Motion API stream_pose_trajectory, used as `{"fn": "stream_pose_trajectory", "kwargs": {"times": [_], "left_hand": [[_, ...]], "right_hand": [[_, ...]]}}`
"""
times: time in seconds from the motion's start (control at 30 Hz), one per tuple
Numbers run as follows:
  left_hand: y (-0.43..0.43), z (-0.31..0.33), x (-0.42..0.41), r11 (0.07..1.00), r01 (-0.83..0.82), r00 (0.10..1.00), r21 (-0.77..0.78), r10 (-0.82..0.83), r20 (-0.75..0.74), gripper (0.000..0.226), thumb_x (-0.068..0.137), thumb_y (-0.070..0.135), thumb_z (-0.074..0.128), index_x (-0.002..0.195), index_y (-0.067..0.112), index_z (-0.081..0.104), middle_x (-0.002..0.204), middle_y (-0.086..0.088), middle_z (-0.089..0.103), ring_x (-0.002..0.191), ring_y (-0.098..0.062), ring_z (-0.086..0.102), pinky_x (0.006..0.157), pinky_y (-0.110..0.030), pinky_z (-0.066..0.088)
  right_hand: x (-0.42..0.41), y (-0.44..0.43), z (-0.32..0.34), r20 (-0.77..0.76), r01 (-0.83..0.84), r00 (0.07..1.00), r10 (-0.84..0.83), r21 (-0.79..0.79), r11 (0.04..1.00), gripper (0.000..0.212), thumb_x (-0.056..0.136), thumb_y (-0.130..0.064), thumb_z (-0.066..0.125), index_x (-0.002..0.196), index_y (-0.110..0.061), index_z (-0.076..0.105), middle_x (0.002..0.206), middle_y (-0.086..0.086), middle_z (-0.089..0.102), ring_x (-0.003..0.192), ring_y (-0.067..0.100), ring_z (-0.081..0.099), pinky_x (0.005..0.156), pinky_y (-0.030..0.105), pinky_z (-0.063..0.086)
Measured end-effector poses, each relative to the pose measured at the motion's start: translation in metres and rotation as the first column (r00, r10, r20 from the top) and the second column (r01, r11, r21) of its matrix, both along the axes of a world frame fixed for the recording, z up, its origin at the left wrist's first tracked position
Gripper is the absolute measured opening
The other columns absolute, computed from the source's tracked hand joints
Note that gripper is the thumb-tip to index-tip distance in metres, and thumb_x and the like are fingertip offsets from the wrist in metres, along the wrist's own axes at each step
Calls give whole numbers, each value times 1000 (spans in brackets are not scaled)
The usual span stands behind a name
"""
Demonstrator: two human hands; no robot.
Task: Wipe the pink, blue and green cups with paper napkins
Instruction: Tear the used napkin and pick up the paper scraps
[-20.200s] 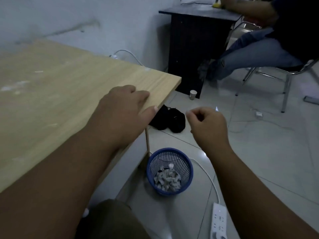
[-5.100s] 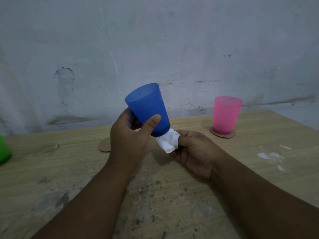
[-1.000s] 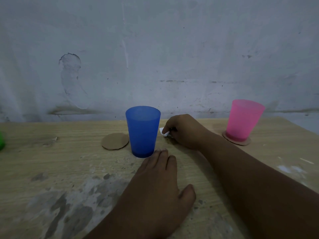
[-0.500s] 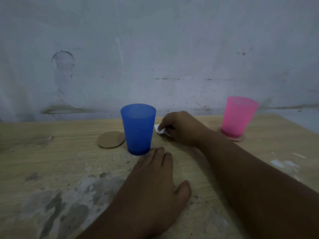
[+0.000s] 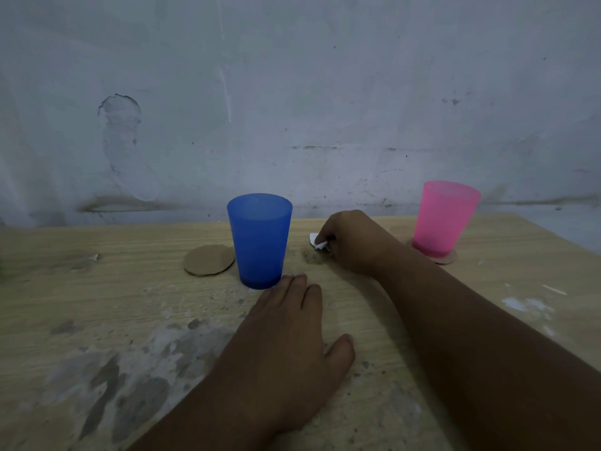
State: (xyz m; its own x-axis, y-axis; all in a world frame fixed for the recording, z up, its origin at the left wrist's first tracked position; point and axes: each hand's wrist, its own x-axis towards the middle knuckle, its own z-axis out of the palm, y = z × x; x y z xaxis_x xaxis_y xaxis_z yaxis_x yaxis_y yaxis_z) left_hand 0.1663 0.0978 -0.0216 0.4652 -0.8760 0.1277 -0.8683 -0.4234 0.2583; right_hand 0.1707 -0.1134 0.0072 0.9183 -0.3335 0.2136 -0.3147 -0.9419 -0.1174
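A blue cup (image 5: 259,240) stands upright on the wooden table (image 5: 97,304), just right of a round cardboard coaster (image 5: 208,264). A pink cup (image 5: 444,219) stands on its own coaster (image 5: 450,258) at the right. My left hand (image 5: 286,340) lies flat on the table, palm down, fingertips close to the blue cup's base, holding nothing. My right hand (image 5: 353,242) rests on the table between the two cups, fingers closed on a crumpled white paper napkin (image 5: 317,240). The green cup is out of view.
A stained grey wall (image 5: 292,109) rises right behind the table. The table's right edge (image 5: 559,242) runs diagonally past the pink cup. Worn grey patches and specks mark the near tabletop.
Over the last second both hands stay almost where they were; the right hand with the napkin sits a little further from the blue cup. Five seconds ago the left hand held the blue cup up.
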Motion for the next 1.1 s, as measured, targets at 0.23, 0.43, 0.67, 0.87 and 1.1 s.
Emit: {"fn": "stream_pose_trajectory", "kwargs": {"times": [0.23,0.43,0.67,0.87,1.1], "left_hand": [[0,0,1,1000,5,1000,3,-5,-3,78,97,64,28,158,22,4,167,8,-5,152,-10,-6,120,-30,-2],[0,1,1,1000,12,1000,22,-12,-6,79,97,65,27,158,22,3,167,5,-5,152,-12,-7,123,-33,0],[0,0,1,1000,13,1000,4,-13,4,79,97,65,28,158,21,3,167,4,-5,152,-12,-8,115,-27,-7],[1,-1,0,999,17,1000,-29,-17,-3,78,97,64,30,158,21,6,167,4,-3,151,-10,-8,114,-25,-7],[0,2,0,1000,13,1000,-22,-14,-24,76,97,63,31,157,22,7,166,6,-3,151,-10,-7,113,-24,-6]], "right_hand": [[0,5,-4,39,183,981,-188,116,976,17,89,-11,64,93,-4,78,95,11,74,90,23,68,88,38,56],[3,22,-5,62,285,953,-295,133,949,12,85,-13,66,92,-6,74,88,9,69,81,23,66,80,39,59],[-9,14,10,92,253,937,-337,487,836,19,77,-5,68,87,9,74,84,24,72,70,26,65,67,31,55],[-15,9,18,104,53,861,-497,955,291,12,81,7,56,89,5,65,82,18,58,63,24,57,53,30,49],[-12,-4,7,110,287,889,-445,625,726,24,88,-10,62,83,12,68,77,18,61,63,24,54,57,30,40]]}}
